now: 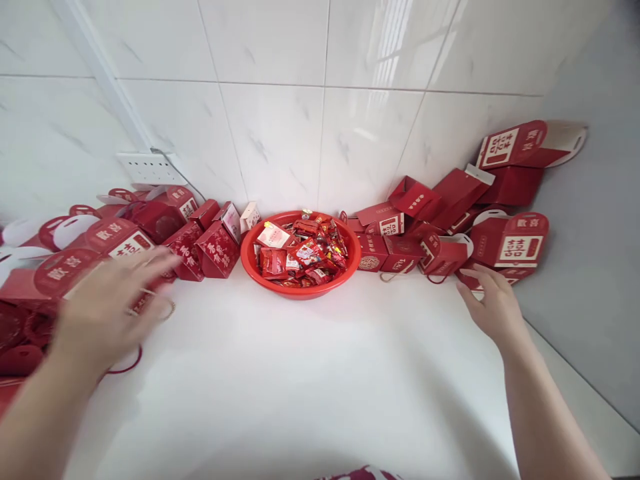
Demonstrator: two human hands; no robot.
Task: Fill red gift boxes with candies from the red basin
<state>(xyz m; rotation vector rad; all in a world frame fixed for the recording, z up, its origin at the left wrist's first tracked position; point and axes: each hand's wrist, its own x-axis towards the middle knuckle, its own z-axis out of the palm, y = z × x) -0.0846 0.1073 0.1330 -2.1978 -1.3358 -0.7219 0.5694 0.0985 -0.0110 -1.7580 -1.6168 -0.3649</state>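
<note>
My left hand (107,310), blurred by motion, is over the crowded red gift boxes on the left, its fingers stretched out and thumb apart; nothing shows in it. My right hand (493,310) is at the lower edge of a red gift box (507,243) on the right, fingers spread, and its fingertips seem to touch the box. Between the hands, against the wall, stands a red plastic basin (300,292) full of red-wrapped sweets (307,253). Small red boxes (217,250) stand just left of the basin.
More red boxes (460,193) are piled in the right corner, the top one (510,147) with its flap open. Handle-topped boxes (60,273) crowd the left side. A power strip (150,168) sits at the tiled wall (275,133). Everything rests on a white tabletop (310,373).
</note>
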